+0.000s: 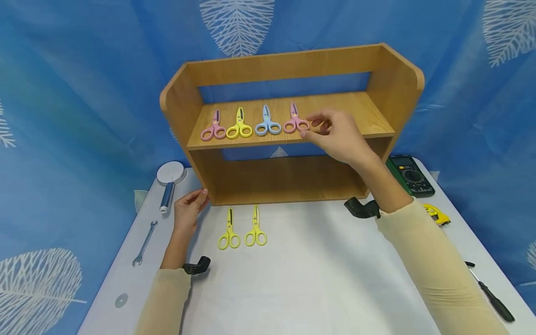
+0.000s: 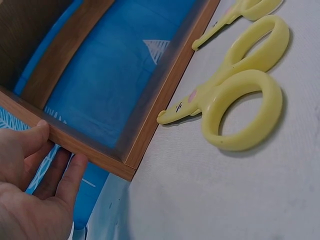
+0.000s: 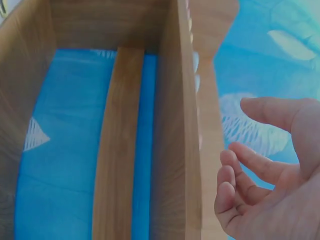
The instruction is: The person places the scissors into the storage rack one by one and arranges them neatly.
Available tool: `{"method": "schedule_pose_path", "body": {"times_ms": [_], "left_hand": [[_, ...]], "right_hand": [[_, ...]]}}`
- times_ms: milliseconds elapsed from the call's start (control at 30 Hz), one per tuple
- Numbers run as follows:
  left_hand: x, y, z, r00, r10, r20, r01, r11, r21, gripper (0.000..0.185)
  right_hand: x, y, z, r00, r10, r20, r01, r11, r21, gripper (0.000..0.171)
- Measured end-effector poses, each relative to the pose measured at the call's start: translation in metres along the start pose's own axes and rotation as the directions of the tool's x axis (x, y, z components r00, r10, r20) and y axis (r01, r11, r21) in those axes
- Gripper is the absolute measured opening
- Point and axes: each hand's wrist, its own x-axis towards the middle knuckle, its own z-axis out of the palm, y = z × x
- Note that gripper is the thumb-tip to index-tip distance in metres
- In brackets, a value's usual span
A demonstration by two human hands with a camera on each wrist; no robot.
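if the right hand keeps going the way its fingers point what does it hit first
Probably the pink scissors at the right end of the shelf row: the right hand points left at their handles, fingertips right beside them, though depth is hard to judge.

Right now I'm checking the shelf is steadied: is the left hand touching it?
Touching. The left wrist view shows the left hand's thumb and fingers on the shelf's bottom corner.

Staged workbench: leaf-print backdrop (image 1: pixel 75 93), multimeter (image 1: pixel 410 175), wrench (image 1: pixel 144 243), screwdriver (image 1: pixel 490 291).
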Motion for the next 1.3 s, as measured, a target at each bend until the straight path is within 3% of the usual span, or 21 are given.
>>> {"method": "schedule_pose_path", "body": {"times_ms": [300,667,967,1300], "left_hand": [[0.000,0.003,-0.005,1.000,0.005,-0.006,-0.005,1.000,-0.022,0.034],[0.001,0.003,-0.006,1.000,-0.006,-0.004,0.006,1.000,0.016,0.041],[0.000,0.006,-0.008,0.999,-0.007,0.039,0.005,0.999,0.052,0.046],[0.000,0.004,-0.008,0.999,-0.002,0.052,-0.002,0.997,0.074,0.046]], "right_hand": [[-0.053,0.009,0.029,0.996,-0.062,0.059,0.055,0.993,0.106,0.040],[-0.095,0.035,0.117,0.981,-0.045,0.186,0.007,0.979,0.203,0.043],[-0.110,0.053,0.182,0.953,0.030,0.301,-0.108,0.964,0.243,0.052],[-0.109,0.063,0.222,0.925,0.095,0.369,-0.177,0.964,0.197,0.054]]}}
